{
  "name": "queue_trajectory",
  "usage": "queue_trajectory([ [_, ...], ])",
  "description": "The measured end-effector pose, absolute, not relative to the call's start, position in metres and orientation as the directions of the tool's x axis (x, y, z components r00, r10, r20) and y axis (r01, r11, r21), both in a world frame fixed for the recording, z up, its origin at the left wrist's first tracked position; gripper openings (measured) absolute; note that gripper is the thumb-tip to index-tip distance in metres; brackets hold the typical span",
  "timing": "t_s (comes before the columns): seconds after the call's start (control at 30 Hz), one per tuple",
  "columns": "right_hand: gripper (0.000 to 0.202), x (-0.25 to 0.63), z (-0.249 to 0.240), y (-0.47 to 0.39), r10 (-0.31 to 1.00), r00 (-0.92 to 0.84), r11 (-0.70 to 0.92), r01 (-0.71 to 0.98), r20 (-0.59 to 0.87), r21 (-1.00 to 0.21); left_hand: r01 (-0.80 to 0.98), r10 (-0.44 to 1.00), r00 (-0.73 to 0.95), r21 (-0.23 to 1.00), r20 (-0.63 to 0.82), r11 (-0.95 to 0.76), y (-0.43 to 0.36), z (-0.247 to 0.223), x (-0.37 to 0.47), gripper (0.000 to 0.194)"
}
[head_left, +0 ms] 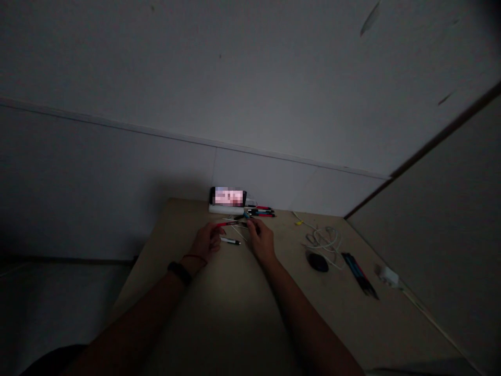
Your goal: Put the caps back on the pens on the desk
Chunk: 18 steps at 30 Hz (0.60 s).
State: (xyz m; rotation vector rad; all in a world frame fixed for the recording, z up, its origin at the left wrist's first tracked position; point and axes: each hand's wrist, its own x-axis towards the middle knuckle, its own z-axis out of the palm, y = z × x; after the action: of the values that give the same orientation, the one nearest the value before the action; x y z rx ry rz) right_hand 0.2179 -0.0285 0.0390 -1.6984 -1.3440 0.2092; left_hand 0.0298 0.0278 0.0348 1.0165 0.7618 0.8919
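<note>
My left hand (pixel 204 244) is closed on a red pen (pixel 225 224) that points right, towards my other hand. My right hand (pixel 262 241) is pinched beside the pen's far end. A small dark piece (pixel 243 224) shows at its fingertips, too dim to name. On the table between my hands lies a white and black pen (pixel 230 241). Just beyond my fingers a lit phone (pixel 229 197) leans on a white block (pixel 225 209). Several pens (pixel 261 212), red, blue and black, lie right of the block.
The wooden table (pixel 235 313) meets a pale wall (pixel 274 183) behind. To the right are a coiled white cable (pixel 326 239), a black mouse (pixel 317 262), another group of pens (pixel 359 275) and a white plug adapter (pixel 389 275) by the side wall. The light is dim.
</note>
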Motion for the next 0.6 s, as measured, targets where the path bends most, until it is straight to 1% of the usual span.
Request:
queue_trajectory([
  [0.03, 0.041, 0.219, 0.039, -0.028, 0.833, 0.393, -0.005, 0.710, 0.390, -0.704, -0.204, 0.921, 0.387, 0.971, -0.036, 0.123, 0.027, 0.035, 0.029, 0.040],
  [0.13, 0.036, 0.223, 0.036, -0.027, 0.832, 0.394, -0.102, 0.801, 0.391, -0.590, -0.082, 0.938, 0.319, 0.990, 0.133, -0.112, 0.023, 0.035, 0.025, 0.033],
  [0.23, 0.034, 0.227, 0.031, -0.025, 0.821, 0.408, -0.147, 0.826, 0.399, -0.543, 0.095, 0.899, 0.323, 0.935, 0.296, -0.342, 0.020, 0.032, 0.025, 0.028],
  [0.3, 0.034, 0.230, 0.028, -0.023, 0.806, 0.430, -0.163, 0.821, 0.406, -0.546, 0.176, 0.866, 0.341, 0.880, 0.366, -0.441, 0.021, 0.029, 0.025, 0.029],
  [0.43, 0.038, 0.241, 0.025, -0.021, 0.758, 0.486, -0.162, 0.786, 0.434, -0.597, 0.152, 0.875, 0.307, 0.888, 0.376, -0.435, 0.024, 0.025, 0.026, 0.035],
  [0.53, 0.039, 0.253, 0.025, -0.019, 0.689, 0.573, -0.147, 0.710, 0.444, -0.689, 0.113, 0.907, 0.254, 0.921, 0.336, -0.373, 0.027, 0.027, 0.025, 0.037],
  [0.6, 0.037, 0.262, 0.023, -0.019, 0.632, 0.639, -0.102, 0.630, 0.438, -0.770, 0.056, 0.937, 0.200, 0.951, 0.288, -0.304, 0.028, 0.029, 0.025, 0.038],
])
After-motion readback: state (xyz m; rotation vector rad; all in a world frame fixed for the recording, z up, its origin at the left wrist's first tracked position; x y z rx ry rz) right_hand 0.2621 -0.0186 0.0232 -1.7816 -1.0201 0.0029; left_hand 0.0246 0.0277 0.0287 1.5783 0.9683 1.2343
